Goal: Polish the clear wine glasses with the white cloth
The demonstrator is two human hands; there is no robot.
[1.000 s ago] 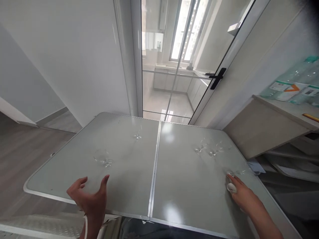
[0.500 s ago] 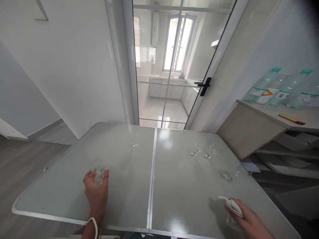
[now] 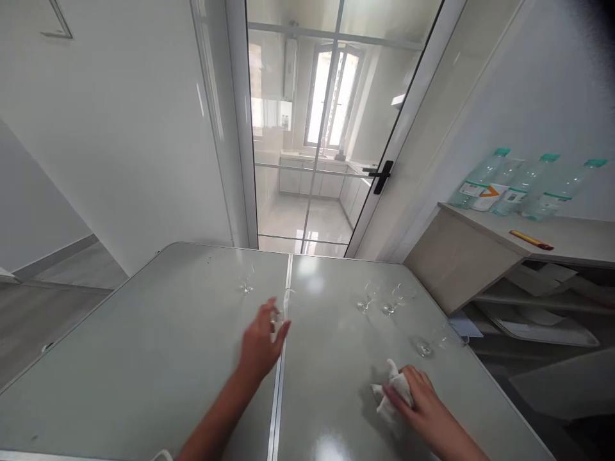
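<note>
My left hand (image 3: 262, 338) is above the table near its middle seam, fingers curled round a clear stemmed glass (image 3: 275, 317); its outline is faint. Crumpled in my right hand (image 3: 417, 397) is a white cloth (image 3: 398, 388), just over the right half of the table. Beyond my left hand stands another stemmed glass (image 3: 246, 288). On the right half, two more glasses (image 3: 364, 306) (image 3: 389, 308) stand side by side. Nearer my right hand is one further glass (image 3: 425, 349), its bowl toward the table's right edge; it seems to lie on its side.
The grey-green folding table (image 3: 158, 358) has a metal seam (image 3: 275, 410) down its middle. To the right, a shelf unit (image 3: 485, 246) carries several plastic bottles (image 3: 516, 192) and a yellow-red stick-shaped packet (image 3: 531, 241). Behind the table is a glazed door (image 3: 317, 211) with a black handle (image 3: 383, 177).
My left hand has carried its glass from the left part of the table rightward to the seam. My right hand has moved left and forward with the cloth. The view has shifted slightly.
</note>
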